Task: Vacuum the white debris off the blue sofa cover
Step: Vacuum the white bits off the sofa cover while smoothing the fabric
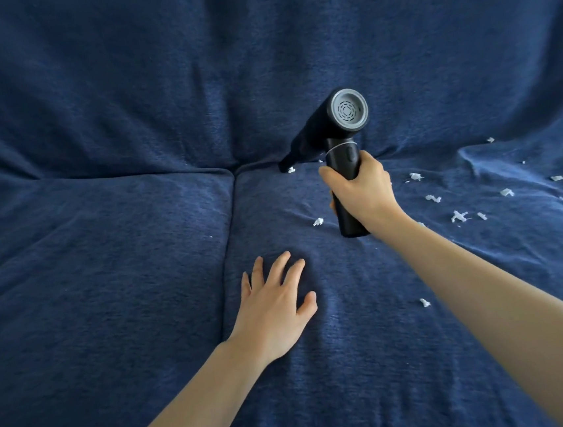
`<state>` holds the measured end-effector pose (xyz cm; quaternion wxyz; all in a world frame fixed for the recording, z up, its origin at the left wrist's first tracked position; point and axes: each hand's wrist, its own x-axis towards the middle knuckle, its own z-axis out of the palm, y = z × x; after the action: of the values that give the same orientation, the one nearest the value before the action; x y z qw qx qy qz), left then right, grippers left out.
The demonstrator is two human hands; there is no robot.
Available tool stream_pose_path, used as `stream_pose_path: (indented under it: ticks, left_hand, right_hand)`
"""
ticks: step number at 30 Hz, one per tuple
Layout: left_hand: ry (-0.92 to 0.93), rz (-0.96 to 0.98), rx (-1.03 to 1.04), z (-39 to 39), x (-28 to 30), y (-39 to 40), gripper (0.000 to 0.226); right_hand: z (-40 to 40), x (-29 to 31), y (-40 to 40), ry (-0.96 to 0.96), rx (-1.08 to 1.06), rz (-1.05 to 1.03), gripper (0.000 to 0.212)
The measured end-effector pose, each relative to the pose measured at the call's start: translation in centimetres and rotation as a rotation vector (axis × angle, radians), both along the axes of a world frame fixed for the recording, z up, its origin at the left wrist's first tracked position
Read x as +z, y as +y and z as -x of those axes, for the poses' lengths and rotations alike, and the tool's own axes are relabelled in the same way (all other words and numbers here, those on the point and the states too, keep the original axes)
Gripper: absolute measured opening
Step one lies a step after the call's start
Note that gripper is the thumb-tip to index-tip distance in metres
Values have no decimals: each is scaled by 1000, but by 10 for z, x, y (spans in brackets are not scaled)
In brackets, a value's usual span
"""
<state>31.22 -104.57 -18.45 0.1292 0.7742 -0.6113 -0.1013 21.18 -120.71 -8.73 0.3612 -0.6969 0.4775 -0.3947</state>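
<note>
A blue sofa cover (106, 264) fills the view, over two seat cushions and the backrest. My right hand (362, 191) grips the handle of a black handheld vacuum (335, 129). Its nozzle points down-left and touches the seat near the back crease, beside a white scrap (291, 169). Several white scraps (459, 216) lie scattered over the right part of the seat. My left hand (277, 306) presses flat on the right cushion with fingers spread, close to the seam between the cushions.
The seam between the two seat cushions (229, 225) runs from the back crease toward me. The backrest (258, 60) rises behind the vacuum. A single scrap (425, 302) lies near my right forearm.
</note>
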Motion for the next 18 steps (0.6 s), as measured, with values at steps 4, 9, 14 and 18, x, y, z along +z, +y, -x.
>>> stream_pose_path:
  ticks: [4, 9, 14, 18]
  left_hand:
    - [-30, -7, -1, 11, 2, -7, 66]
    - [-46, -32, 9, 18, 2, -9, 70]
    - [-81, -53, -4, 17, 4, -9, 68]
    - [-86, -61, 10, 21, 6, -9, 67]
  right_hand:
    - [18, 2, -2, -28, -17, -17, 29]
    - [36, 6, 1, -86, -15, -24, 25]
    - [49, 16, 5, -61, -22, -50, 27]
    - [57, 17, 7, -54, -26, -61, 28]
